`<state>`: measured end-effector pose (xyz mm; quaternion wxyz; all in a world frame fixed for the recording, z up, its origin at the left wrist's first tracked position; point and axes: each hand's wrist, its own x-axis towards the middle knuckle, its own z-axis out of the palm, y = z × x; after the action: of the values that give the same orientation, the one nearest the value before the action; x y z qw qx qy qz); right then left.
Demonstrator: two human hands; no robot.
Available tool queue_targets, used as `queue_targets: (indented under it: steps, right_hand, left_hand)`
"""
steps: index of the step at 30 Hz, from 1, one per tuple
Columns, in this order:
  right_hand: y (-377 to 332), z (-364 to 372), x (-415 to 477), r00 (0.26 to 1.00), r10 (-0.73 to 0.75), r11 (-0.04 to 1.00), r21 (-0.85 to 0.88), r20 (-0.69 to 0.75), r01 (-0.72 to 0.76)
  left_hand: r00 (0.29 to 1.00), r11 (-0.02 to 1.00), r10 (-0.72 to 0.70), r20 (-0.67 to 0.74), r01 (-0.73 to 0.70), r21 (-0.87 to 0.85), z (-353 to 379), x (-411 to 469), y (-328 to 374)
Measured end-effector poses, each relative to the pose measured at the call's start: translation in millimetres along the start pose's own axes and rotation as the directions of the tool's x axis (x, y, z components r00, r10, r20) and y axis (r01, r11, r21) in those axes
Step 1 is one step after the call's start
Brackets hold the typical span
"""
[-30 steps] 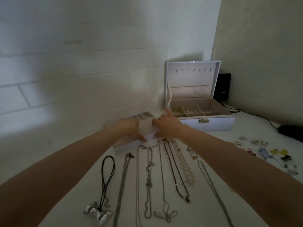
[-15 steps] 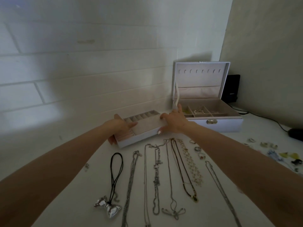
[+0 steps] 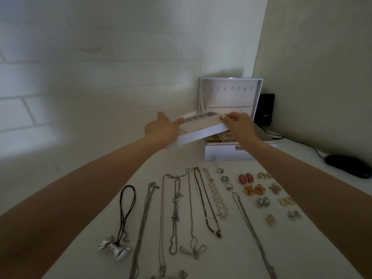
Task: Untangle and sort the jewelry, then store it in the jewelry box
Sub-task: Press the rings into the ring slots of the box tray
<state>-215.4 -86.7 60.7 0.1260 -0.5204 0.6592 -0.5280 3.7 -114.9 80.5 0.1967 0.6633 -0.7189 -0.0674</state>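
You are holding the tray (image 3: 201,127) tilted above the open jewelry box (image 3: 227,153), left hand (image 3: 161,128) and right hand (image 3: 240,125) each gripping an end (fingers curled over its rim), so be levelling it and squaring its corners before lowering.

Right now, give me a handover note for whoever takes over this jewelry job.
Left hand holds the tray's left end; right hand grips its right end.
The tray is in the air, tilted, with its right end over the open box.
Done: necklaces laid straight in rows, rings and earrings sorted on the table.
Left: seat the tray, then store all the jewelry.
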Motion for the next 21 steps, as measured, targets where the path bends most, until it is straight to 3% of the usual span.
queue_targets:
  steps: [5, 9, 15, 21]
  right_hand:
    - [28.7, -49.0, 6.2, 0.983, 0.041, 0.997, -0.062, -0.18, -0.053]
    - [51.4, -79.0, 7.9, 0.959, 0.086, 0.99, -0.08, -0.271, -0.112]
    - [73.0, -99.3, 11.2, 0.915, 0.108, 0.988, -0.057, -0.388, -0.14]
    - [87.7, -99.2, 11.5, 0.935, 0.123, 0.976, -0.128, -0.332, -0.174]
  left_hand:
    - [0.983, 0.968, 0.14, 0.123, -0.11, -0.227, 25.2, 1.7, 51.5]
    - [0.94, 0.936, 0.28, 0.193, -0.222, -0.275, 48.2, 1.2, 84.3]
    - [0.887, 0.908, 0.412, 0.208, -0.381, -0.176, 71.4, 3.4, 107.7]
    - [0.875, 0.905, 0.413, 0.252, -0.426, -0.003, 84.4, 13.0, 110.2]
